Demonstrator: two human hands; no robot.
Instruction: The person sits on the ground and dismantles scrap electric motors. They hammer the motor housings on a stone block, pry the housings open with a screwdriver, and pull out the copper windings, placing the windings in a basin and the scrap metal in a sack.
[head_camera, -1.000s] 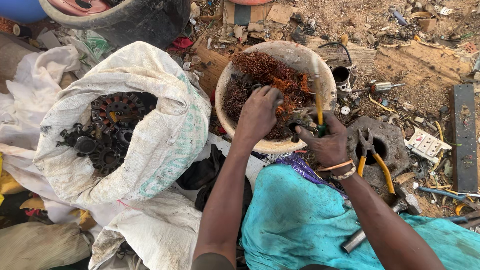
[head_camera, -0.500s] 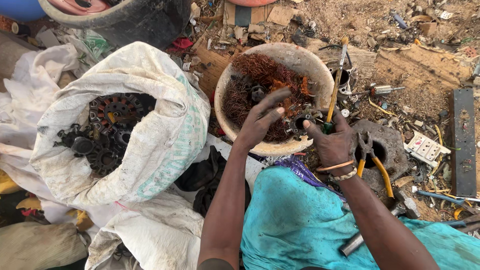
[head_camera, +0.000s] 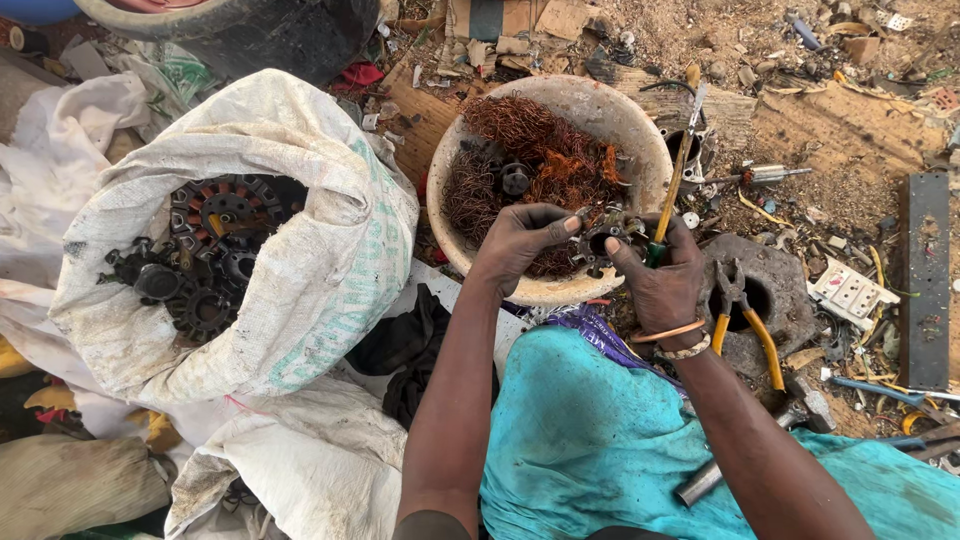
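Nearest me: my lap under teal cloth, both forearms reaching fwd. My left hand and right hand meet over the near rim of a round pale basin. Between them sits a small dark motor part, a ring w/ copper windings; left fingertips pinch its left side, right thumb presses its right. The right hand also wraps the handle of a yellow-shafted screwdriver, which slants up and away over the basin rim. Inside the basin: tangled reddish copper wire (a dark round piece lies half buried in it).

Just right of my right wrist, yellow-handled pliers rest on a grey stone. Left of the basin, touching it, an open white sack holds dark stator cores. Farther right on the dirt: a white switch plate and a dark metal bar. Behind, scrap and cardboard litter.
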